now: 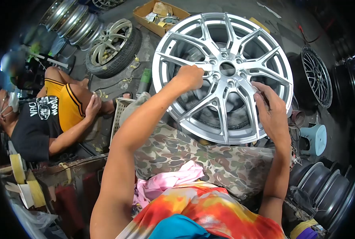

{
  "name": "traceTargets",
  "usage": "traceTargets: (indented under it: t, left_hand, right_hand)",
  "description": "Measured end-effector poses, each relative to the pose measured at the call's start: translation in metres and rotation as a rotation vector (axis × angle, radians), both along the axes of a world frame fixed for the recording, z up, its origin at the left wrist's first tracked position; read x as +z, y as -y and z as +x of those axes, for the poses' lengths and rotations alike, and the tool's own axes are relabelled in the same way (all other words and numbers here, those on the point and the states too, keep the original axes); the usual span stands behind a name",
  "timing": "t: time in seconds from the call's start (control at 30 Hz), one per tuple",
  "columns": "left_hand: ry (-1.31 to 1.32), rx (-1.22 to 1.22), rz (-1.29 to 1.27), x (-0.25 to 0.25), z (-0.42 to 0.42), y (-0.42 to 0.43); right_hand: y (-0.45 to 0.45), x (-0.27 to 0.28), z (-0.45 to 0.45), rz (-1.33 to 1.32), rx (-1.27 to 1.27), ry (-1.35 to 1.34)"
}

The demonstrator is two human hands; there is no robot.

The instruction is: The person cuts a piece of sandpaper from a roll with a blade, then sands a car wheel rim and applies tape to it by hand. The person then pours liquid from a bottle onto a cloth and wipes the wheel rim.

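A silver multi-spoke wheel rim [260, 71] lies face up in front of me, with a round centre hole and several bolt holes around it. My left hand [191, 77] is closed against a spoke on the rim's left side, close to the hub. Whatever its curled fingers may hold is hidden. On the right side, my right hand [272, 113] rests over a spoke and the outer edge, its fingers bent but apart, with nothing visible in them. Under the rim, a tyre or another wheel [225, 119] shows partly through the spokes. Camouflage cloth [225, 159] covers my lap.
A person [38, 127] sits at the left, beside a wheel with a tyre [113, 47]. Stacked rims [71, 24] and a cardboard box [145, 14] are at the back. To the right are a dark rim [317, 77], a light-blue stool [317, 139] and more rims [325, 191].
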State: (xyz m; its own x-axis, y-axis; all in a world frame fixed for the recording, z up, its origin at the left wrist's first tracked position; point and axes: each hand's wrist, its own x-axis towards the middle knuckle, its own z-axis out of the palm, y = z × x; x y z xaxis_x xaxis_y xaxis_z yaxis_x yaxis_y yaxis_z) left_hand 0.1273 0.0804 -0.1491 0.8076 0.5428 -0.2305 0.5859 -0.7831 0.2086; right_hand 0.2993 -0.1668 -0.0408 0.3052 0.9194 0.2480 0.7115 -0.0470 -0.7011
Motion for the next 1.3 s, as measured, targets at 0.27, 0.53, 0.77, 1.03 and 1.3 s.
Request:
traceTargets:
  t: [0.27, 0.53, 0.77, 1.03, 1.3]
  left_hand:
    - [-0.195, 0.010, -0.028, 0.013, 0.019, 0.011]
    - [-0.118, 0.028, -0.062, 0.007, 0.027, 0.009]
    - [-0.220, 0.079, -0.128, 0.030, 0.009, 0.006]
    - [-0.105, 0.016, -0.071, -0.024, 0.035, 0.006]
    - [-0.098, 0.094, -0.070, -0.035, 0.058, 0.003]
  right_hand:
    - [-0.013, -0.001, -0.011, -0.001, 0.070, 0.027]
    - [-0.003, 0.000, -0.012, -0.077, 0.026, 0.002]
    - [0.005, 0.008, -0.012, -0.132, -0.020, 0.009]
    - [-0.005, 0.009, -0.017, -0.075, 0.036, 0.070]
    - [-0.024, 0.000, -0.028, 0.019, 0.164, 0.055]
